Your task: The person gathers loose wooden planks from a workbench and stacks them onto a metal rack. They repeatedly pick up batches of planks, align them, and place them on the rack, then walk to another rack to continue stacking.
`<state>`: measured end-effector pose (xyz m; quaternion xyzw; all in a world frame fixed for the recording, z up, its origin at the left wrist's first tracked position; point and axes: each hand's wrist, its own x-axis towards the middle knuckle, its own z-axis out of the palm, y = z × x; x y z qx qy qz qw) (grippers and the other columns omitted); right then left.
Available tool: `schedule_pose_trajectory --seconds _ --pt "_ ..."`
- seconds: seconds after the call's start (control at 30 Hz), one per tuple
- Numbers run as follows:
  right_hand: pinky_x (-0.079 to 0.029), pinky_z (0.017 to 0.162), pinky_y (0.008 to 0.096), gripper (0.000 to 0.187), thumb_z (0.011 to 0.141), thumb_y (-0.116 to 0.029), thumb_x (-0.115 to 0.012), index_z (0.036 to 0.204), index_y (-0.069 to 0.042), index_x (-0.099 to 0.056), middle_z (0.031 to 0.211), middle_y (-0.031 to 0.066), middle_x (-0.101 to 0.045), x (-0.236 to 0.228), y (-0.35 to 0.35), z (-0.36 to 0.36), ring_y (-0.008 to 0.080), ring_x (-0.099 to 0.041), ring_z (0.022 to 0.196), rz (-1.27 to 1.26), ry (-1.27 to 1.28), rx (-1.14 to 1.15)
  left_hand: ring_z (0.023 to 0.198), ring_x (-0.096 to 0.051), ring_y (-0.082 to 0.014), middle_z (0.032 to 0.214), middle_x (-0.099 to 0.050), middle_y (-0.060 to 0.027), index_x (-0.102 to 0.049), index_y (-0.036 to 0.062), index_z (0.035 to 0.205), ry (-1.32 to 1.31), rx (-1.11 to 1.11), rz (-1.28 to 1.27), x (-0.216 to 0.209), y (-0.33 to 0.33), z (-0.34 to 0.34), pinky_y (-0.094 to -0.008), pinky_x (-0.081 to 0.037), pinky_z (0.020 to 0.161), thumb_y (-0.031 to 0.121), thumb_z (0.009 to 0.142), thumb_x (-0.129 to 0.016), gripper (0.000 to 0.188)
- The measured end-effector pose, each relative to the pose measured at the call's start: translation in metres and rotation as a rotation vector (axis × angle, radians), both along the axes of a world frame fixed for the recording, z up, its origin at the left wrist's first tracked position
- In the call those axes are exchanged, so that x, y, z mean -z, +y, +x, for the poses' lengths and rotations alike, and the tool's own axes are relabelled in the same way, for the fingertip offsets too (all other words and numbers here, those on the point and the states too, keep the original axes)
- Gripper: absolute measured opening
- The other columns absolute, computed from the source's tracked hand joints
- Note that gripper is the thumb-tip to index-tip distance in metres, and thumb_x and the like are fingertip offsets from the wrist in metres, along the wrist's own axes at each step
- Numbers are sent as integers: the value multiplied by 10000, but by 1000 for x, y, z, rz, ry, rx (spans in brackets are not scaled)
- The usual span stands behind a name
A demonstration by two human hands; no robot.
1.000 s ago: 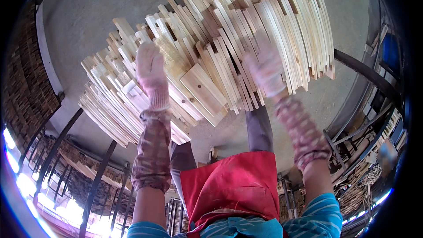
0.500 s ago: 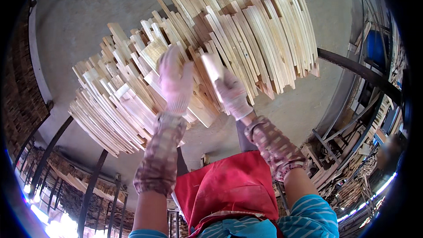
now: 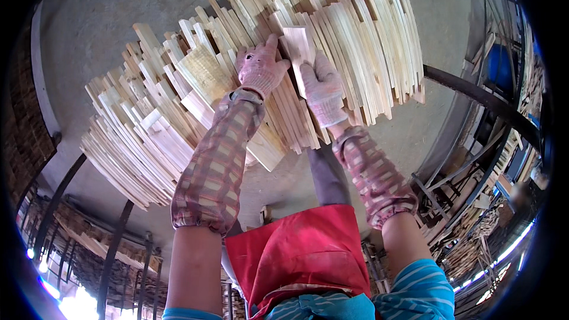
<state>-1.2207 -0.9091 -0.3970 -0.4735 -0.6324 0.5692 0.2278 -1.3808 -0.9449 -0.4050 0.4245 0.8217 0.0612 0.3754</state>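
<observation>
A long row of pale wooden slats (image 3: 349, 53) stands on edge, side by side, across the upper middle. My right hand (image 3: 324, 92), in a light knit glove, is closed on a short wooden board (image 3: 299, 47), which is tilted with its broad face up above the row. Just to its left, my gloved left hand (image 3: 261, 68) lies on the slats, fingers spread, holding nothing. A dark mark or hole shows on the back of that glove. Beside its wrist a wider yellowish board (image 3: 207, 74) lies flat over the others.
A dark metal bar (image 3: 483, 104) runs out from the row's right end. More dark bars (image 3: 115, 249) stand at lower left. Wood pieces and a metal frame (image 3: 468, 184) crowd the right, near a blue container (image 3: 499, 64). My red apron (image 3: 302, 249) hangs below my hands.
My left hand has come down onto the slats and moved right, fingers spreading. The right hand, still gripping the board, has moved slightly up and right. The view has shifted a little.
</observation>
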Motion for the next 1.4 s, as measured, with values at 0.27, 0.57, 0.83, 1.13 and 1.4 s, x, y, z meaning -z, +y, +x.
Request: schedule_pose_trajectory --seconds 0.27,0.57,0.83,1.13,1.4 --pt "-429 1055 491 523 881 -142 -652 1359 -22 -476 1342 214 -531 28 -21 -5 432 -493 1246 574 -380 -131 1238 -560 -396 1322 -617 -174 -515 143 1368 -196 33 64 10 -9 -21 -460 -396 1101 319 845 -678 575" --pt "-249 1187 556 740 919 -212 -588 1483 127 -249 1526 330 -305 27 -22 -25 492 -314 1412 707 -675 -269 1401 -459 -342 1521 -478 -163 -224 206 1593 -543 -543 330 53 -23 -35 -408 -377 1138 547 891 -654 891" --pt "-256 1174 548 771 876 -266 -649 1448 115 -300 1467 317 -375 31 -12 -21 467 -361 1372 754 -607 -347 1250 -560 -446 1309 -617 -249 -334 179 1491 -122 -362 117 -19 26 -2 -485 -433 1050 590 925 -542 730" --pt "-151 1227 558 844 914 -421 -526 1539 67 -235 1577 262 -308 63 -7 -41 455 -269 1464 884 -865 -493 958 -685 -402 1001 -677 -171 -539 176 1205 57 -233 209 32 35 1 -552 -530 810 363 962 -516 307" --pt "-148 1231 548 816 906 -358 -547 1496 127 -259 1549 280 -331 51 -2 -46 442 -264 1475 850 -949 -534 1134 -622 -366 1123 -670 -202 -415 93 1388 -41 -305 239 27 41 -1 -497 -374 1056 414 947 -550 562"
